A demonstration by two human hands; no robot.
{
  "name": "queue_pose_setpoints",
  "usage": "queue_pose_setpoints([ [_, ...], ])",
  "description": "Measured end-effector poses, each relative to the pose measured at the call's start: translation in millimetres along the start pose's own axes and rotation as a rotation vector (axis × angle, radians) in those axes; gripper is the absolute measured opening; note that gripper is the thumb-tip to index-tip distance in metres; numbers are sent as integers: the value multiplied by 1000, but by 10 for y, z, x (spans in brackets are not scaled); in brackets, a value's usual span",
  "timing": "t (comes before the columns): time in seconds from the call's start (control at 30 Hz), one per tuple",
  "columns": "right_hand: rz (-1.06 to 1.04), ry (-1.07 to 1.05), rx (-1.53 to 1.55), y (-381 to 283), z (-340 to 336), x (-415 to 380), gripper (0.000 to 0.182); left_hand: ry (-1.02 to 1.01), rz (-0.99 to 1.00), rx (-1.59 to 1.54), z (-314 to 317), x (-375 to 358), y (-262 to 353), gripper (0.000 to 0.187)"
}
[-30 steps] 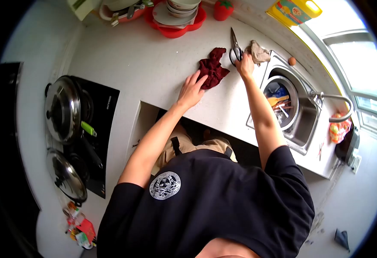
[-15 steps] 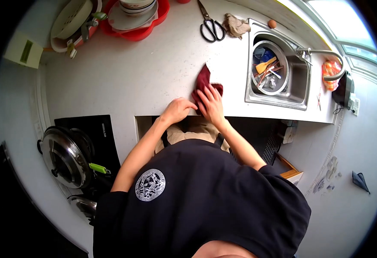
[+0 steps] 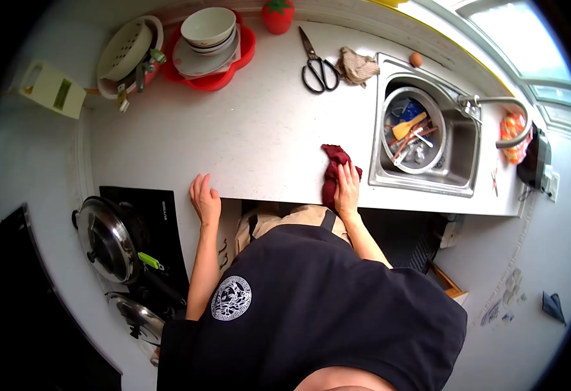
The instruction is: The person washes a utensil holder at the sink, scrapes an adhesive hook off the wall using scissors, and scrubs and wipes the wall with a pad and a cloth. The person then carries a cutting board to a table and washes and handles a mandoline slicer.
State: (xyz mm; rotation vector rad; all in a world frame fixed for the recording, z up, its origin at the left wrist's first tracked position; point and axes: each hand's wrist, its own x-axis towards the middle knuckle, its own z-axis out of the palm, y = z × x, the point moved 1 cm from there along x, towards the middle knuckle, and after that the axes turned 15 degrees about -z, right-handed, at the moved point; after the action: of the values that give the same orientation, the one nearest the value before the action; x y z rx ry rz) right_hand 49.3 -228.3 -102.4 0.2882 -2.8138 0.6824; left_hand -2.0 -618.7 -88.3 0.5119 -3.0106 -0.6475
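A crumpled dark red cloth [image 3: 331,171] lies at the front edge of the counter, left of the sink. My right hand [image 3: 347,190] holds it down, fingers close together over its right side; the thumb is hard to see. Well to the left, my left hand [image 3: 205,199] rests at the counter's front edge, near the stove. Its fingers are extended, the thumb stands apart, and it holds nothing.
A metal sink [image 3: 458,179] contains a round basin [image 3: 437,114] of utensils. Behind are black-handled scissors [image 3: 321,75], a beige rag [image 3: 358,66], an egg [image 3: 416,59] and a red tray [image 3: 214,83] with stacked bowls. A lidded pan [image 3: 107,238] sits on the stove.
My left hand has left the cloth area and moved left along the counter edge. My right hand and the cloth have shifted right, toward the sink. The view has tilted up slightly.
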Motion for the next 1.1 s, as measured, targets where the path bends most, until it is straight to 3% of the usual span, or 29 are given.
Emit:
queue_pose_setpoints([
  [0.13, 35, 115, -7, 387, 171, 232, 46, 52, -80, 78, -66, -160, -297, 46],
  [0.2, 64, 179, -76, 791, 238, 685, 46, 74, -157, 88, -49, -251, -438, 48],
  [0.3, -50, 245, -74, 1390, 342, 1478, 41, 49, -190, 92, 38, -357, -600, 53],
  [0.43, -10, 140, -69, 1713, 365, 2061, 41, 37, -292, 99, 116, -338, -569, 56],
  [0.5, 1, 110, -205, 1456, 342, 1949, 55, 20, -347, 67, 128, -295, -537, 57],
  [0.63, -109, -15, -176, 676, 191, 1115, 82, 5, -422, 140, 119, -282, -405, 54],
  [0.77, -158, -197, -67, 4, 23, 546, 83, -88, -614, 151, 2, -89, -215, 44],
  [0.83, -170, -196, -54, -148, 123, 494, 81, -197, -726, -199, -274, 265, -167, 46],
  [0.97, -40, -277, -169, -341, 398, 846, 78, 448, -375, -460, -1034, 1366, -81, 45],
  [1.1, 35, -319, -252, -430, 575, 1093, 78, 786, -130, -565, -2318, 2558, 188, 47],
])
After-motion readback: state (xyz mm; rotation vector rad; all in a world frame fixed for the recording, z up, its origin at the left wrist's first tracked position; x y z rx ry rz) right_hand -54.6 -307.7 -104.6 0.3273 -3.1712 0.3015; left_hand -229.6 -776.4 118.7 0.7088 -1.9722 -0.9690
